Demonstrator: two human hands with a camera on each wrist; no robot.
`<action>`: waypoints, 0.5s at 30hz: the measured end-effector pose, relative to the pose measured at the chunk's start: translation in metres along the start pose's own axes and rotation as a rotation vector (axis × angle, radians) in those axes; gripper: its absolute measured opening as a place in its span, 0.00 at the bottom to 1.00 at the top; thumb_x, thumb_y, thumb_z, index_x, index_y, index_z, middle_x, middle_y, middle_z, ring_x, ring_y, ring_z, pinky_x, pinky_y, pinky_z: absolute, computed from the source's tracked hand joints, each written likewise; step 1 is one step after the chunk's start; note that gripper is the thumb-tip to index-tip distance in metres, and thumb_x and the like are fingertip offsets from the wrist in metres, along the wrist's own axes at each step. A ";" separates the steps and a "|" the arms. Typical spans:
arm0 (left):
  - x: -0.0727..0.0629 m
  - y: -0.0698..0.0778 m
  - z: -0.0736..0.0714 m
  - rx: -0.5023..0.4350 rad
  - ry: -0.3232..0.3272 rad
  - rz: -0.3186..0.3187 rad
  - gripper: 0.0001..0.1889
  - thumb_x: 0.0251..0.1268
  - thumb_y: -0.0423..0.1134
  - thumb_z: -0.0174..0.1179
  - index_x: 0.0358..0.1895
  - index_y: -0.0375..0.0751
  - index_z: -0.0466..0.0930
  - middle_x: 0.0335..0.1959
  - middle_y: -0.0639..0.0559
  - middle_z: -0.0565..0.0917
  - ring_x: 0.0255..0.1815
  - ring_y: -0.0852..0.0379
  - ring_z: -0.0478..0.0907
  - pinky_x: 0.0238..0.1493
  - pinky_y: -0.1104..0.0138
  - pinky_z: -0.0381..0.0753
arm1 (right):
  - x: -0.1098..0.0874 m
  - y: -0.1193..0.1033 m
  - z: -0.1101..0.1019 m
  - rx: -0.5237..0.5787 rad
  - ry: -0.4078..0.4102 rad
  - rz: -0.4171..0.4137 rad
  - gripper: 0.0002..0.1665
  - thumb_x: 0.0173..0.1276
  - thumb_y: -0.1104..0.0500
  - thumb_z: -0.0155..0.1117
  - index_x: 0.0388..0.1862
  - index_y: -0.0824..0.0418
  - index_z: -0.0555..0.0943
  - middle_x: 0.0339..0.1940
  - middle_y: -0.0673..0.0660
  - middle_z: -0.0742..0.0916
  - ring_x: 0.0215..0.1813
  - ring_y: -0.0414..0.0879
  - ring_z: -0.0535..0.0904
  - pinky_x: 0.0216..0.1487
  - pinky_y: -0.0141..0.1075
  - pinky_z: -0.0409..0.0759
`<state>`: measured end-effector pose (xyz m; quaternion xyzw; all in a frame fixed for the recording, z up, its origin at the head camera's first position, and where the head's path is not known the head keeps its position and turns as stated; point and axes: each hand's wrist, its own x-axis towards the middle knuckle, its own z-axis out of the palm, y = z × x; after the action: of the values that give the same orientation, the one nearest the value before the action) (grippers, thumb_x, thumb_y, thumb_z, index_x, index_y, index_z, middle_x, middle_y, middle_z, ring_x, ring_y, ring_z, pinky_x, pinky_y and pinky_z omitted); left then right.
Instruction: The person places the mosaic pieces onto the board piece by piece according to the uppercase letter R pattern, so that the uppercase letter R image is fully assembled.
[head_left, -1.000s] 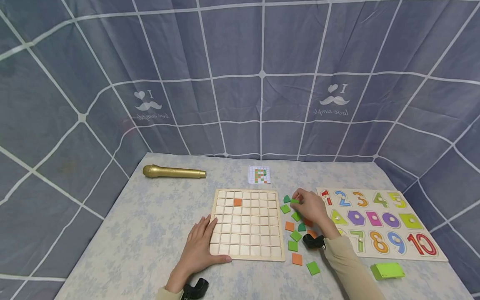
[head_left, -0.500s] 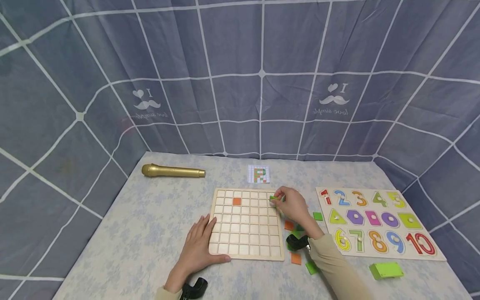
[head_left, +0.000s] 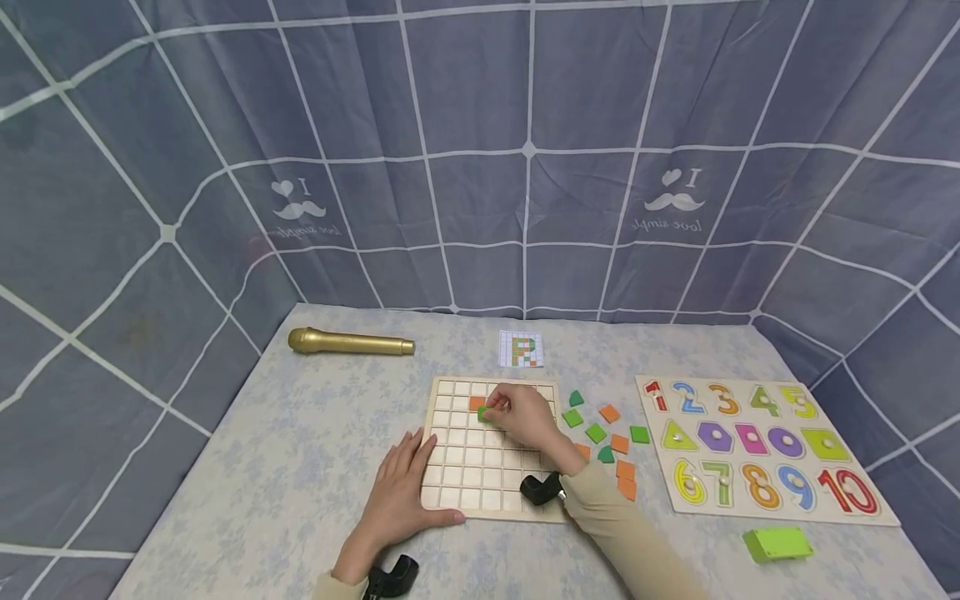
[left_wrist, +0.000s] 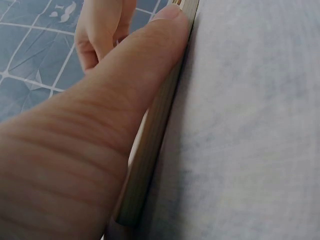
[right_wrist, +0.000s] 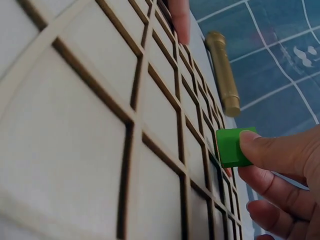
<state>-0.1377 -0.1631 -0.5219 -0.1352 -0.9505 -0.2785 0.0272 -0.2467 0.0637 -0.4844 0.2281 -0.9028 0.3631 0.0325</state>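
My right hand [head_left: 525, 417] pinches a green square tile [right_wrist: 231, 146] between thumb and fingers, over the upper part of a wooden grid board [head_left: 453, 478]. In the head view the tile is just below an orange square tile [head_left: 477, 403] that sits in one of the cells. Whether the green tile touches the board, I cannot tell. My left hand [head_left: 397, 496] rests at the board's lower left corner, fingers extended along the left side and thumb along the near edge. In the left wrist view that thumb [left_wrist: 145, 55] lies against the board's side.
Loose green and orange tiles [head_left: 573, 417] lie scattered right of the board. A small card with a coloured grid pattern [head_left: 521, 349] lies behind it, and a gold microphone [head_left: 352, 343] to the back left. A number puzzle [head_left: 757, 483] and a green block [head_left: 777, 545] are at right.
My right hand has moved left from the loose tiles to over the board, carrying the green square tile. My left hand stays at the board's corner.
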 end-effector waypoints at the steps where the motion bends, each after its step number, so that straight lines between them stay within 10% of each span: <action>1: 0.000 0.000 0.000 -0.001 0.002 0.003 0.64 0.33 0.75 0.66 0.73 0.37 0.57 0.73 0.38 0.54 0.74 0.41 0.44 0.69 0.45 0.46 | 0.001 -0.001 0.002 -0.005 -0.010 -0.006 0.06 0.60 0.55 0.71 0.28 0.52 0.81 0.23 0.42 0.80 0.22 0.36 0.70 0.22 0.31 0.70; 15: -0.001 0.001 -0.001 -0.001 0.006 0.021 0.63 0.34 0.73 0.67 0.73 0.37 0.57 0.73 0.37 0.55 0.73 0.40 0.45 0.69 0.46 0.46 | 0.008 -0.007 0.012 -0.110 -0.066 -0.037 0.07 0.60 0.55 0.71 0.27 0.50 0.81 0.21 0.42 0.78 0.24 0.36 0.72 0.30 0.34 0.75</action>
<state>-0.1366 -0.1634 -0.5210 -0.1442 -0.9488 -0.2793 0.0329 -0.2493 0.0483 -0.4867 0.2543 -0.9177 0.3044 0.0218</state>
